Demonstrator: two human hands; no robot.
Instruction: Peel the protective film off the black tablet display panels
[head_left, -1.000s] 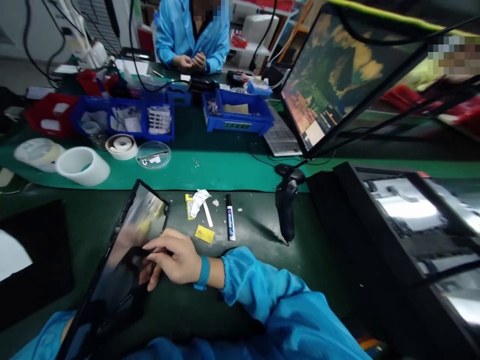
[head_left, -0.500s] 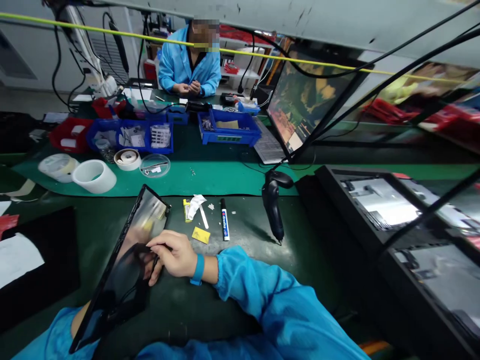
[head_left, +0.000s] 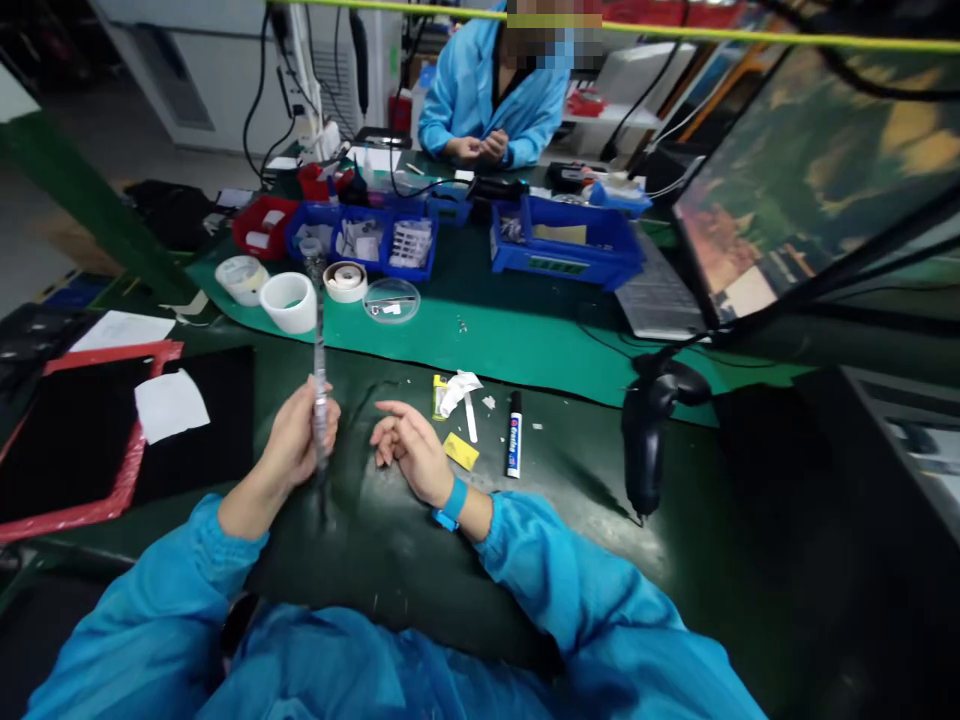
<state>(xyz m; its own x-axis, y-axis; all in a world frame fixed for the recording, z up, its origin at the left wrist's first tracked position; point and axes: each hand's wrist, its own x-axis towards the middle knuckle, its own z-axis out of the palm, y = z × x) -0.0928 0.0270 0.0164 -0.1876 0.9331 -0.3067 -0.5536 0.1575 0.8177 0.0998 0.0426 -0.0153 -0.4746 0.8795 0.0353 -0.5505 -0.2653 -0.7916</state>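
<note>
My left hand (head_left: 286, 440) grips a thin glossy screen panel (head_left: 320, 395), held upright and almost edge-on to the camera, so its faces are hardly visible. My right hand (head_left: 417, 455) is off to the right of the panel, apart from it, with the index finger stretched out and the others loosely bent; nothing shows in it. Close to this hand lie a yellow card (head_left: 460, 451), a crumpled white wipe (head_left: 459, 392) and a marker pen (head_left: 514, 436). A blue band (head_left: 451, 503) circles the right wrist.
A black electric screwdriver (head_left: 645, 440) stands tip-down at the right. White tape rolls (head_left: 288, 303) and a clear dish (head_left: 391, 300) sit on the green mat (head_left: 510, 345). Behind are blue bins (head_left: 566, 265). A red-edged black panel (head_left: 67, 430) lies left. A co-worker (head_left: 495, 95) sits opposite.
The screen panel has turned from a slanted face view to nearly edge-on. My right hand has come away from its face. The camera view has shifted left and down.
</note>
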